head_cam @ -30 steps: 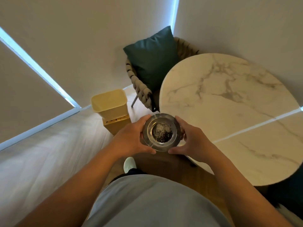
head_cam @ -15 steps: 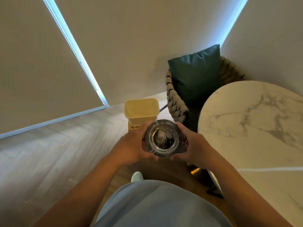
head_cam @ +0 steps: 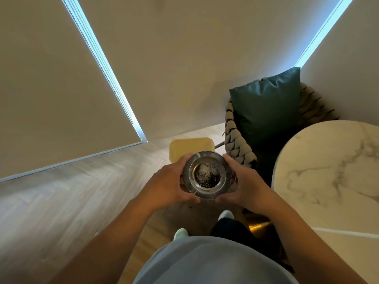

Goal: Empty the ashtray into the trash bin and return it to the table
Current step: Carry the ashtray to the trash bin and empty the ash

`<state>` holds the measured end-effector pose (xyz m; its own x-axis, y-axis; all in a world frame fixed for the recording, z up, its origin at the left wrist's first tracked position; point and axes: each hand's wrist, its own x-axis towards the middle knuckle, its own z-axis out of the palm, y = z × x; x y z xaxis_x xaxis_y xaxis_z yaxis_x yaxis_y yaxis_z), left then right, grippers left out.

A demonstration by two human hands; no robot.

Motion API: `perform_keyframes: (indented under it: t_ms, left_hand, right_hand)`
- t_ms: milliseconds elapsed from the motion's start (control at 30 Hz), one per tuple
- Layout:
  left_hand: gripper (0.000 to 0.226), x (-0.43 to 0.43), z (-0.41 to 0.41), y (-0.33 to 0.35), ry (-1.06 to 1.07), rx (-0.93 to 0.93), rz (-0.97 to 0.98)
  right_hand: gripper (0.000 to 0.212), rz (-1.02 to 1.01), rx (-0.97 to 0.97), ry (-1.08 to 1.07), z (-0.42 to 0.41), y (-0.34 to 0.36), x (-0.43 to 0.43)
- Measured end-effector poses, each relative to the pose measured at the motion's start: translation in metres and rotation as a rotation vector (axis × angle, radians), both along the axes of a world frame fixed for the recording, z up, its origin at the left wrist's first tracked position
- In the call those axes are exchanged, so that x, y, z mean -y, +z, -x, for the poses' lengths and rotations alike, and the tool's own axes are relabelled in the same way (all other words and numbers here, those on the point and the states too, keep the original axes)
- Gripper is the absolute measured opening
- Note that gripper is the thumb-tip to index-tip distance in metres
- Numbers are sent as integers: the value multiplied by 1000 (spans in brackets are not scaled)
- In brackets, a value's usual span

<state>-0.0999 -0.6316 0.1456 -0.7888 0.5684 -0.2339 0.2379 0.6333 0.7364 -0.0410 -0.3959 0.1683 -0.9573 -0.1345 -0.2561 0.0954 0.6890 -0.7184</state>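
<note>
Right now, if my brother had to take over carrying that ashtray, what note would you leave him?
Left hand: holding the left side of the ashtray.
Right hand: holding its right side.
Ashtray: level, ash inside, held in the air just in front of the yellow trash bin.
Table: to the right, beside the chair.
Done: ashtray lifted off the table and carried toward the bin.
Left: tip the ash into the bin, then put the ashtray back on the table.

Dim warm room, bright daylight slits between blinds point(head_cam: 61, 78), wide-angle bending at edges.
</note>
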Motion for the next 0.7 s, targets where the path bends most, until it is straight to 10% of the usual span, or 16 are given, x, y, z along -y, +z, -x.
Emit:
perform_keyframes:
  t_ms: [700]
  left_hand:
    - [114, -77, 113, -13, 266, 1, -9]
  right_hand:
    - [98, 85, 11, 276, 176, -21, -90]
